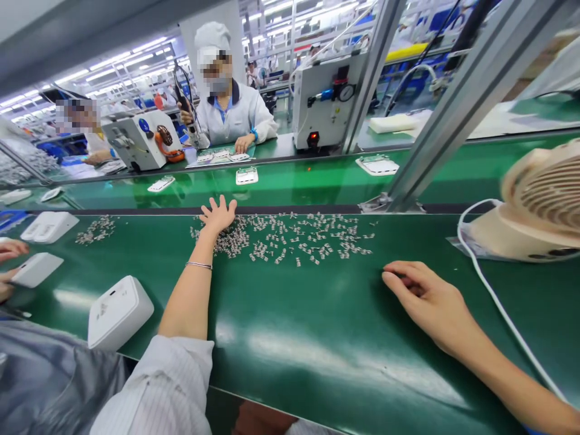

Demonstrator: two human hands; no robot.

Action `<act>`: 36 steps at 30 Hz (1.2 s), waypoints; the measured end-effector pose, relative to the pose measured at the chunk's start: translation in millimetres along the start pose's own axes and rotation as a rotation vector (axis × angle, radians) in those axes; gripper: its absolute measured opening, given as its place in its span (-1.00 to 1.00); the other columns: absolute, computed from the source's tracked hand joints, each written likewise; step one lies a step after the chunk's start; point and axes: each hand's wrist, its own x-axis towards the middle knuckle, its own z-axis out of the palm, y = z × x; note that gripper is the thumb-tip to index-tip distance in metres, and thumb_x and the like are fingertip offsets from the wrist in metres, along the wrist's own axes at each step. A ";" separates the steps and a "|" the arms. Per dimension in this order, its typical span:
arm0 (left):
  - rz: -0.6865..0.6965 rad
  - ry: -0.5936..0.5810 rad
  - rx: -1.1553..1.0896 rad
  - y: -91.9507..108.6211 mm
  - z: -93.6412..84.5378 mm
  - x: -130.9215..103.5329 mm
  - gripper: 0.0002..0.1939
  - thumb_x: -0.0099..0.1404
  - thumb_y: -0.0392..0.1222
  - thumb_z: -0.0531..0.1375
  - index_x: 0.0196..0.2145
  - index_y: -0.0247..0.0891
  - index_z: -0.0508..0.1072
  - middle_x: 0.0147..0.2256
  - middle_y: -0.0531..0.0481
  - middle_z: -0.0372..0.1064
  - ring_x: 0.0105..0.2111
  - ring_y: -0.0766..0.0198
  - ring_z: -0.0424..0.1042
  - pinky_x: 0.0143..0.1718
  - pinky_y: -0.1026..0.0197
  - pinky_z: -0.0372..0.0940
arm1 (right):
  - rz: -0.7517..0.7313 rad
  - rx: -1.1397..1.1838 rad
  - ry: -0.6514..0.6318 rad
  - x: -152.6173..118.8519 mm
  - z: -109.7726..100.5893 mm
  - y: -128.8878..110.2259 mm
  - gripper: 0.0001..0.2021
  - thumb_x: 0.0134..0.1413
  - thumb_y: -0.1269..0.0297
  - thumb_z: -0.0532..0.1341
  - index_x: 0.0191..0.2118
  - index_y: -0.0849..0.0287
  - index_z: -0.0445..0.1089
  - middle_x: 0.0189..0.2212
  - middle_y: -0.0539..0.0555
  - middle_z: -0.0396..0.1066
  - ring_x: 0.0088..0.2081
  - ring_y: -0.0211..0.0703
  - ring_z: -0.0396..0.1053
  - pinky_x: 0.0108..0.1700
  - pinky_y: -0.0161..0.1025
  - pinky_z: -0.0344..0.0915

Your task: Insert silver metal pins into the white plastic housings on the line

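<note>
My left hand (219,215) reaches forward with its fingers spread, palm down over the left part of a scatter of small metal clips (294,235). These silvery pieces are heaped near that palm and spread thinly to the right; too small to make out exactly. On the bare green tabletop (290,314), to the right of the scatter, rests my right hand (428,296). Its fingers curl loosely, with a small gap between thumb and forefinger, and I see nothing held there.
White box-shaped devices (120,311) stand at left beside a smaller pile of clips (96,229). A co-worker's hands (9,266) are at the far left. At right are a beige fan (539,205) and its white cord (493,302). A metal post (453,103) rises ahead.
</note>
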 end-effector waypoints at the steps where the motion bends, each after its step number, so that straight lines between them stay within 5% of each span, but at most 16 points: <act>1: 0.011 -0.006 0.008 -0.5 0.8 -1.5 -0.26 0.28 0.30 -0.25 0.29 -0.12 -0.20 0.32 -0.16 -0.38 0.27 -0.13 -0.25 0.20 -0.34 -0.22 | 0.001 0.006 -0.003 0.4 0.2 0.0 -0.62 -0.23 -0.07 0.09 -0.45 0.17 0.38 -0.33 0.15 0.37 -0.51 -0.22 0.24 -0.38 -0.16 0.27; 12: 0.118 0.030 0.102 -5.5 -6.5 -35.2 -0.31 0.27 0.17 -0.20 0.29 -0.10 -0.19 0.32 -0.12 -0.37 0.26 -0.31 -0.28 0.16 -0.30 -0.14 | -0.052 0.004 -0.007 1.8 1.4 6.2 -0.64 -0.19 -0.07 0.09 -0.47 0.16 0.37 -0.35 0.13 0.37 -0.52 -0.22 0.25 -0.41 -0.18 0.27; 19: 0.151 0.020 0.138 1.4 21.3 -66.4 -0.39 0.30 0.11 -0.20 0.27 -0.05 -0.05 0.31 -0.10 -0.26 0.26 -0.25 -0.24 0.16 -0.28 -0.12 | -0.070 -0.025 -0.020 1.2 2.3 6.0 -0.61 -0.23 -0.07 0.10 -0.47 0.18 0.38 -0.30 0.17 0.37 -0.52 -0.21 0.28 -0.41 -0.15 0.29; 26: 0.096 0.086 0.117 -5.2 11.9 -66.8 -0.35 0.32 0.14 -0.33 0.28 -0.13 -0.11 0.31 -0.16 -0.29 0.26 -0.27 -0.24 0.15 -0.30 -0.13 | -0.055 -0.076 -0.009 2.6 4.1 7.5 -0.57 -0.28 -0.13 0.07 -0.49 0.17 0.38 -0.31 0.17 0.37 -0.51 -0.19 0.31 -0.38 -0.10 0.32; 31: 0.134 0.057 0.140 -8.3 12.0 -69.3 -0.28 0.21 0.28 -0.09 0.25 -0.05 0.01 0.31 -0.13 -0.26 0.25 -0.33 -0.27 0.15 -0.33 -0.17 | -0.069 -0.097 -0.010 1.7 2.7 5.0 -0.54 -0.26 -0.16 0.05 -0.49 0.17 0.39 -0.32 0.16 0.37 -0.51 -0.19 0.31 -0.37 -0.11 0.34; 36: 0.125 0.047 0.143 -5.1 10.6 -70.9 -0.26 0.20 0.31 -0.11 0.25 -0.05 0.01 0.30 -0.15 -0.22 0.24 -0.35 -0.22 0.14 -0.33 -0.12 | -0.125 -0.128 -0.011 1.9 3.1 9.0 -0.56 -0.21 -0.15 0.05 -0.49 0.15 0.39 -0.32 0.14 0.38 -0.53 -0.22 0.30 -0.40 -0.14 0.32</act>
